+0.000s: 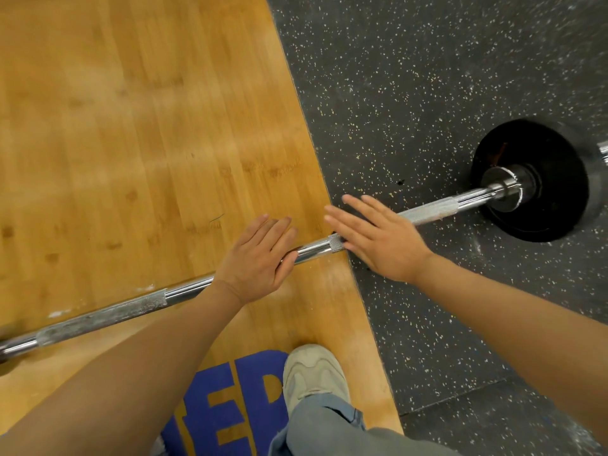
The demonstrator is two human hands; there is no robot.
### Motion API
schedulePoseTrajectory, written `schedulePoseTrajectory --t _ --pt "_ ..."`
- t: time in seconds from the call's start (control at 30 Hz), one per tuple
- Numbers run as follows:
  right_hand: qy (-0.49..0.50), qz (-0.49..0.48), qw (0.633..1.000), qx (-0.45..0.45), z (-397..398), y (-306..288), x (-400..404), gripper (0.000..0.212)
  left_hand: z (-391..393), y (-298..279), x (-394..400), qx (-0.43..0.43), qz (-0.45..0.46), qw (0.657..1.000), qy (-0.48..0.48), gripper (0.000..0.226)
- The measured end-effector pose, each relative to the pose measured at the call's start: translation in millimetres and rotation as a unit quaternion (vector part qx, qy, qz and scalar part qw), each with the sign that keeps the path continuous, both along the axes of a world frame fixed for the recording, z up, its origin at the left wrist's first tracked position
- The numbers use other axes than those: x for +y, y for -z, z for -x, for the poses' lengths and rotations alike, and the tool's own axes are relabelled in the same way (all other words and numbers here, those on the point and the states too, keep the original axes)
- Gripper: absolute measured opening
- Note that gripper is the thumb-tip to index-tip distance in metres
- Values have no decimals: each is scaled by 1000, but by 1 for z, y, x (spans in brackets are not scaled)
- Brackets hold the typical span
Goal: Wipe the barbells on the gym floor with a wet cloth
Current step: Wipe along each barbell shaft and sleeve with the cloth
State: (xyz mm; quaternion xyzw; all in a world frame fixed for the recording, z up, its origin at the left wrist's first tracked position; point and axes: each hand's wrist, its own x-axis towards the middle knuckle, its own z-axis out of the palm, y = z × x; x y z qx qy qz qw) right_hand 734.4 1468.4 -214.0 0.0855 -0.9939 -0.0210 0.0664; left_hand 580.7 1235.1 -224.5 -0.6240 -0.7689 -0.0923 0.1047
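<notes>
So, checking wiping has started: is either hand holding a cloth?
No, the left hand and right hand lie flat and bare over the barbell.

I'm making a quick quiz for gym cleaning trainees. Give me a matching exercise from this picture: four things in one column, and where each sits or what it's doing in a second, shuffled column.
Things:
1. left hand
2. right hand
3. black weight plate
4. shoe

Places or states:
A. on the wooden floor beside blue lettering
B. fingers straight, over the bar above the wooden floor
C. on the speckled rubber floor, at the bar's end
D. fingers spread, over the bar where wood meets rubber

Pairs: 1-B, 2-D, 3-C, 4-A
</notes>
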Motion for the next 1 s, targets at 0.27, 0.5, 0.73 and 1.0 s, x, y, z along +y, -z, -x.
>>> schedulePoseTrajectory --t 0.27,0.5,0.73,1.0 --pt "-96 -19 994 -56 -29 -19 85 48 0 1 -1 9 7 1000 0 46" --pt "-75 21 997 21 5 3 16 45 -1 4 0 21 22 999 26 41" --pt "-138 -19 990 -9 -20 -12 81 46 2 4 -1 15 13 999 28 42" --pt "-41 -3 998 38 -16 -3 62 45 1 3 -1 11 21 999 30 42"
